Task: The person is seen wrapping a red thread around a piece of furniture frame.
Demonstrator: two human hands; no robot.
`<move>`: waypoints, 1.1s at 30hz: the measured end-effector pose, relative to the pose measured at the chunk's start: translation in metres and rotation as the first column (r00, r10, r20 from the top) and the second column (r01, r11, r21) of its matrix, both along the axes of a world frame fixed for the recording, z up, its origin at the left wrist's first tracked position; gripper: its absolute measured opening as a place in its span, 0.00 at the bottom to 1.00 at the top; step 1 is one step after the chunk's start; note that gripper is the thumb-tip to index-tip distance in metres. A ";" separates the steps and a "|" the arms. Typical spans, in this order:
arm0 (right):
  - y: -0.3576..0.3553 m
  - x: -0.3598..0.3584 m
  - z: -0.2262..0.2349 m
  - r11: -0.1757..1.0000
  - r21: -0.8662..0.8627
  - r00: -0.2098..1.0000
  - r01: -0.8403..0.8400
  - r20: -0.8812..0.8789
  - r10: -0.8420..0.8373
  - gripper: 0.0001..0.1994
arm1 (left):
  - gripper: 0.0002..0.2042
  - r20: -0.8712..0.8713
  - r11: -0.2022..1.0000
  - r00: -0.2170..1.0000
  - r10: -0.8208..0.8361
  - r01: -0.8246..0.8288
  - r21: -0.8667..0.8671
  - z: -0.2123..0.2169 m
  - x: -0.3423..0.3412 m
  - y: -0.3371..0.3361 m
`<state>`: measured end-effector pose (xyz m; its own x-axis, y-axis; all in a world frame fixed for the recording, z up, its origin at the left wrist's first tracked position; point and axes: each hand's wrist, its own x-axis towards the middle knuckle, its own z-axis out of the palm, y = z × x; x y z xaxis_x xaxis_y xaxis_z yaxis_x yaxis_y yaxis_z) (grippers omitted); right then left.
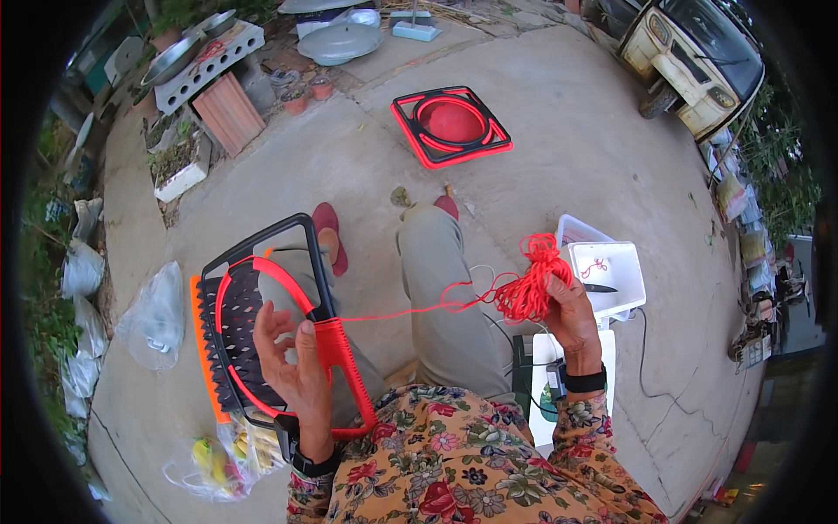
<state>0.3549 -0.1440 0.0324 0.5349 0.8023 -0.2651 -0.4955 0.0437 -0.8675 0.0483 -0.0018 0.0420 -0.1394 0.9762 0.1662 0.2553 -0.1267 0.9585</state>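
My right hand (pixel 573 321) is closed round a bundle of looped red cord (pixel 521 299), held above my right knee. A single strand runs left from it, with a small loose loop partway, to the side of a red and black plastic frame (pixel 352 384). This square frame has a ring inside it and leans over my left thigh. My left hand (pixel 298 371) is in front of the frame, fingers apart and thumb raised, near where the strand meets it. Whether the palm touches the frame I cannot tell. Behind the ring lies a black slatted sheet (pixel 240 345) with an orange edge.
Similar red and black frames (pixel 417 148) lie stacked on the concrete ahead. On my right stands a white plastic bin (pixel 633 279) with a knife and red cord scraps. Clear plastic bags (pixel 153 319) sit at my left. A vehicle (pixel 690 61) is parked far right.
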 end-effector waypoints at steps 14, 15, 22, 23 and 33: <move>0.023 -0.080 0.051 0.983 0.033 0.951 -0.179 0.262 0.164 0.15 | 0.13 0.335 0.613 0.589 -0.735 0.789 -0.042 0.032 0.079 -0.028; 0.023 -0.082 0.051 0.978 0.036 0.944 -0.206 0.271 0.189 0.15 | 0.15 0.363 0.600 0.570 -0.737 0.799 -0.037 0.030 0.077 -0.027; 0.024 -0.086 0.028 0.933 0.190 0.938 -0.306 -0.110 0.330 0.20 | 0.13 0.788 0.505 0.362 -0.498 0.860 -0.075 0.031 0.062 -0.030; 0.024 -0.088 0.023 0.932 0.188 0.936 -0.311 -0.113 0.335 0.20 | 0.13 0.789 0.510 0.367 -0.492 0.856 -0.080 0.029 0.059 -0.030; 0.028 -0.094 0.020 0.910 0.038 0.892 -0.413 0.221 0.395 0.17 | 0.13 0.626 0.655 0.532 -0.570 0.754 -0.045 0.007 0.053 -0.036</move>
